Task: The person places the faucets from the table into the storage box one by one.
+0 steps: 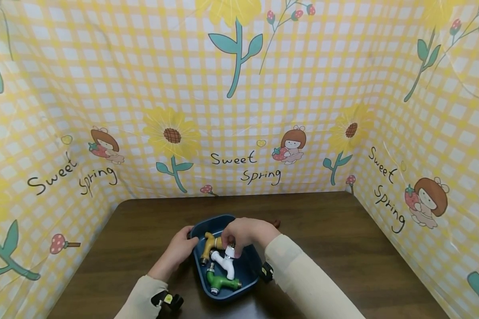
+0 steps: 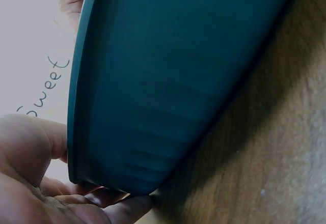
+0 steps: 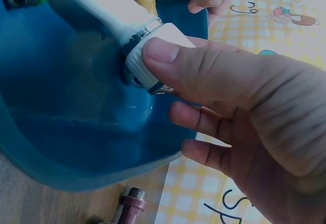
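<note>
A blue plastic basin (image 1: 247, 268) stands on the table with three taps in it. My left hand (image 1: 177, 249) grips its far left corner, thumb at the rim and fingers beneath the edge in the left wrist view. With thumb and fingers, my right hand (image 1: 245, 232) pinches the ribbed end of the white tap (image 1: 225, 263); the right wrist view shows its other fingers loosely bent. The yellow tap (image 1: 208, 249) lies at the basin's left, partly behind the white one. Nearer me in the basin is the green tap (image 1: 222, 282), its ends threaded.
A dark red tap (image 3: 133, 206) lies on the wooden table (image 1: 323, 257) outside the basin, mostly hidden behind my right hand in the head view. Yellow checked cloth (image 1: 239, 110) with flowers and lettering encloses the table at the back and both sides.
</note>
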Demonstrator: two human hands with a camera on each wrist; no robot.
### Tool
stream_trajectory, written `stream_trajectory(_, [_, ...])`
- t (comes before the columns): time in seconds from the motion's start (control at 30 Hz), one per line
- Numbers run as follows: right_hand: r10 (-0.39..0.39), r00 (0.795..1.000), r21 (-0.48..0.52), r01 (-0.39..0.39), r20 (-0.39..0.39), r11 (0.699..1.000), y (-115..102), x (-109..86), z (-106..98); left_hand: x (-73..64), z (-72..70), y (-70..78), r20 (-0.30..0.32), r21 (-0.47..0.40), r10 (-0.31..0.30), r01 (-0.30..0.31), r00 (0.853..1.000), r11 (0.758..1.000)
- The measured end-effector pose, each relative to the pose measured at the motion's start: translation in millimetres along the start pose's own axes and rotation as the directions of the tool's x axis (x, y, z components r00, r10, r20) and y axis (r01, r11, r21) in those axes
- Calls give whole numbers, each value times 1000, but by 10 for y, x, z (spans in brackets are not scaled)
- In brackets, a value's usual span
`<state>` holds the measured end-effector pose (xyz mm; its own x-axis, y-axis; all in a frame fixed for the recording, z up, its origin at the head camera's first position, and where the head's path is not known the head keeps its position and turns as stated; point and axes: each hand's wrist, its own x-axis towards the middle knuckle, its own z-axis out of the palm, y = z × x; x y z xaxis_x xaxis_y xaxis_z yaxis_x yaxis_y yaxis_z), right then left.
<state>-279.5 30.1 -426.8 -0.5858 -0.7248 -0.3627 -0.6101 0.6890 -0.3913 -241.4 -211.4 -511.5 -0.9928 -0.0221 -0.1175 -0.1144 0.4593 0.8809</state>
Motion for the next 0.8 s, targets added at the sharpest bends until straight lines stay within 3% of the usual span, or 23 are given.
stream_trajectory(0.8, [-32,999,-99,29,-35,995,28,-43,64,-7,-2,15,1,13,1,-1,1000,1000])
